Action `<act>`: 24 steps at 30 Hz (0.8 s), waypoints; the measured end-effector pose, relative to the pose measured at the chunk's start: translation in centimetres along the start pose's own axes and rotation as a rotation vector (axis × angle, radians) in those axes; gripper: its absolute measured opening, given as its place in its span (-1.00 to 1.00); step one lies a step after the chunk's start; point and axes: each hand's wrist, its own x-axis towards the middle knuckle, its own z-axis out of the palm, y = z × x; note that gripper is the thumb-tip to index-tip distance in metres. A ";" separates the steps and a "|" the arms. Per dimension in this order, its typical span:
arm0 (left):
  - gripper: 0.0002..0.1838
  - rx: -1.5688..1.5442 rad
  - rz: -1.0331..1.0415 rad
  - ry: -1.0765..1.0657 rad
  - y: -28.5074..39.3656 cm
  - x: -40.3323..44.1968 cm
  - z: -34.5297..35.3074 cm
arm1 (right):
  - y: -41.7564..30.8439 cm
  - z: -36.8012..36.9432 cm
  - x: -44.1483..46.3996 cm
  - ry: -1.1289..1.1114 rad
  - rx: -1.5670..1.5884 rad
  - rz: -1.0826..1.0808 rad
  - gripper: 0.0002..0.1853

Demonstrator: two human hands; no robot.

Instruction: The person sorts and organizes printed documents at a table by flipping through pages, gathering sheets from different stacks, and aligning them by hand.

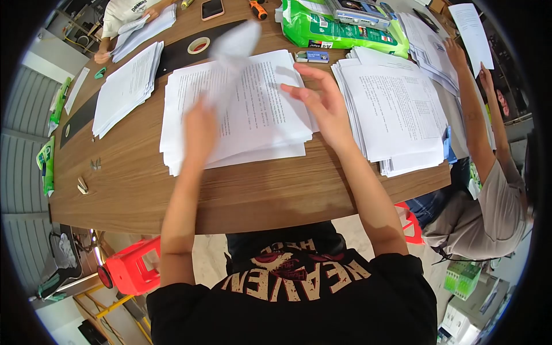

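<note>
A stack of printed sheets (pixel 264 103) lies on the table in front of me. My left hand (pixel 201 129), smeared by motion, is over its left side with the fingers curled. From that hand a blurred sheet of paper (pixel 237 43) rises, bent, above the stack; it appears pinched there, though the fingertips are unclear. Over the stack's right edge is my right hand (pixel 325 106), thumb and fingers apart, holding nothing. To its right lies another thick pile of printed paper (pixel 397 109). A thinner pile (pixel 129 86) sits to the left.
A green paper package (pixel 345 31) with a box on top, a small blue-white box (pixel 311 56), a tape roll (pixel 199 45) and a phone (pixel 212 9) lie farther back. Two other people handle papers, far left and right. A stapler-like item (pixel 83 185) is near the left edge.
</note>
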 end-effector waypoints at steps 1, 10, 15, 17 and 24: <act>-0.69 0.153 0.119 0.179 -3.3 1.0 -1.3 | 0.6 -1.0 0.2 0.007 -0.215 0.054 -0.72; -0.70 0.115 -0.188 0.866 -4.0 0.8 -12.5 | 2.6 -3.6 -0.6 -0.363 -1.118 -0.026 -0.61; -0.38 0.180 0.306 0.312 2.6 0.3 -5.2 | 2.5 -3.3 -0.3 -0.352 -1.122 0.014 -0.66; -0.35 0.322 0.392 0.111 3.3 -0.8 -1.2 | 2.5 -3.3 -0.2 -0.361 -1.129 0.020 -0.67; -0.44 0.299 0.262 -0.074 2.1 -1.8 2.6 | 1.3 -3.9 0.0 -0.442 -0.948 0.025 -0.64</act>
